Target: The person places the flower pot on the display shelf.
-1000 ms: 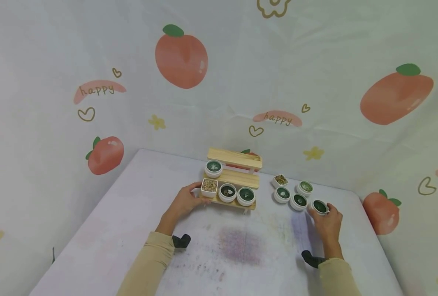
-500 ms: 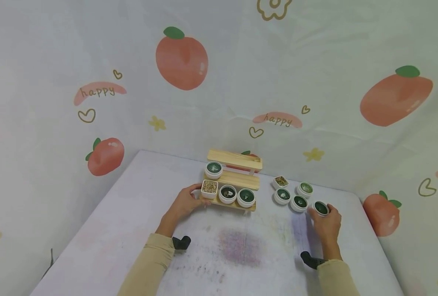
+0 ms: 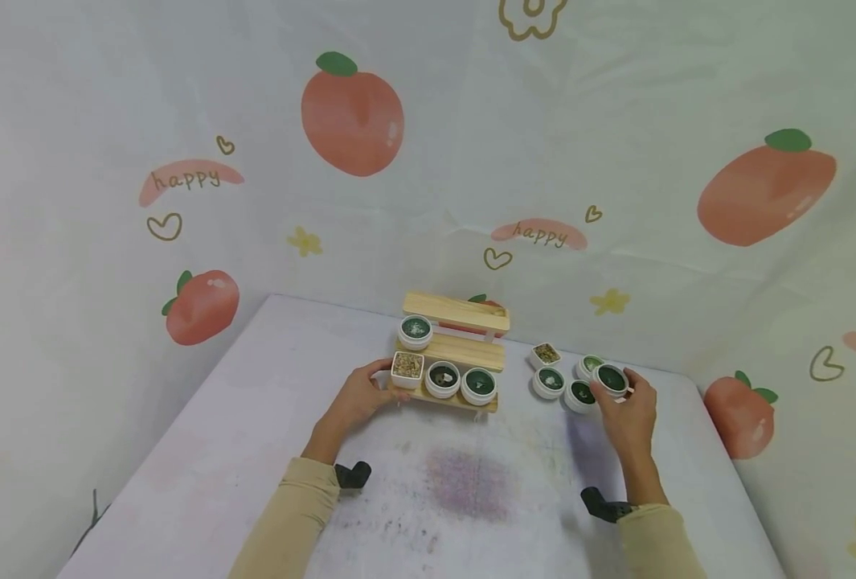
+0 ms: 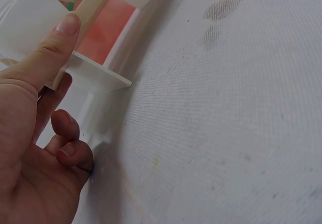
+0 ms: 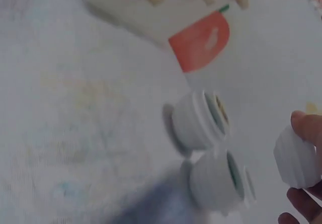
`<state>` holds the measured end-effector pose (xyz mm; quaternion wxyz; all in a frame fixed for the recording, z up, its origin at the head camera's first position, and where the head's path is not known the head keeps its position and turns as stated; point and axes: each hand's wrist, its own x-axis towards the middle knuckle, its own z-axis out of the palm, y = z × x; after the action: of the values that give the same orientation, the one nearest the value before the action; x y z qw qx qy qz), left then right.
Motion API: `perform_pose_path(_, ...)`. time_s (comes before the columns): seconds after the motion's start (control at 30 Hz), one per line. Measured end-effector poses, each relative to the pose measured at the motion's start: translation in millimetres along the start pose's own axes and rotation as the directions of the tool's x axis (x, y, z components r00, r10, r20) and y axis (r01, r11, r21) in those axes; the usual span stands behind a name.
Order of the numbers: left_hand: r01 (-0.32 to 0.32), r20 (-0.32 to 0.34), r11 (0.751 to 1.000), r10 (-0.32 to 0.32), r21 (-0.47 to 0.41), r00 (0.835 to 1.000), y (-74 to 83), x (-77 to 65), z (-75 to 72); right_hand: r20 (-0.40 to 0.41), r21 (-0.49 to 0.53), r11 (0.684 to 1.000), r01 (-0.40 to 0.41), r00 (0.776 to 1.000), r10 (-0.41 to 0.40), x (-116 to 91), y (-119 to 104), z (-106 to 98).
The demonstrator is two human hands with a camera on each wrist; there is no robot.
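Observation:
My right hand (image 3: 626, 410) holds a small round white pot (image 3: 611, 380) with a dark green top, raised near the other pots. In the right wrist view, the thumb and fingers grip the white pot (image 5: 297, 158) by its sides. At the left end of a tiered wooden stand (image 3: 464, 350), my left hand (image 3: 361, 394) pinches the lowest board beside a square white pot (image 3: 407, 368) filled with pale bits. Two round pots (image 3: 443, 379) stand beside that square one, and another round pot (image 3: 416, 331) sits on the middle board.
Right of the stand, a square pot (image 3: 546, 355) and several round pots (image 3: 549, 383) are grouped on the white-covered table (image 3: 471, 523). A printed cloth backdrop (image 3: 428, 161) rises right behind the table.
My right hand has lifted the round pot from the table and moved it up and slightly left, so it overlaps the rear green pot. My left hand stays at the stand.

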<state>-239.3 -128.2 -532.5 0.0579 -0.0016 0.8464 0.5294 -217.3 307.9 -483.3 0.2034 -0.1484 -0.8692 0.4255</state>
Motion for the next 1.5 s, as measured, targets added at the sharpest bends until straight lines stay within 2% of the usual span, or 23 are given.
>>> perform_pose_path(0.3,-0.001,0.007,1.000,0.002,-0.009,1.000,-1.8,-0.4,-0.7,0.060,0.116,0.985,0.131,0.989,-0.138,-9,-44,20)
perform_pose_path(0.47,-0.008,0.015,1.000,0.008,-0.009,1.000,-1.2,0.5,-0.9,0.096,0.107,0.978,0.176,0.978,-0.187,-18,-64,33)
perform_pose_path(0.8,-0.009,0.008,1.000,0.009,-0.012,1.000,0.6,0.5,-0.2,0.119,0.217,0.963,0.157,0.975,-0.186,-34,-95,65)
perform_pose_path(0.93,-0.006,0.018,1.000,0.007,-0.016,1.000,1.6,-0.5,-0.9,0.144,0.218,0.958,0.188,0.964,-0.222,-42,-104,77)
perform_pose_path(1.17,-0.006,0.023,1.000,0.006,-0.017,1.000,0.6,0.6,-2.6,0.158,0.247,0.927,0.282,0.932,-0.325,-47,-122,99)
perform_pose_path(1.5,-0.007,0.027,1.000,0.007,-0.016,1.000,-0.1,0.3,-2.7,0.227,0.246,0.934,0.258,0.922,-0.315,-53,-133,122)
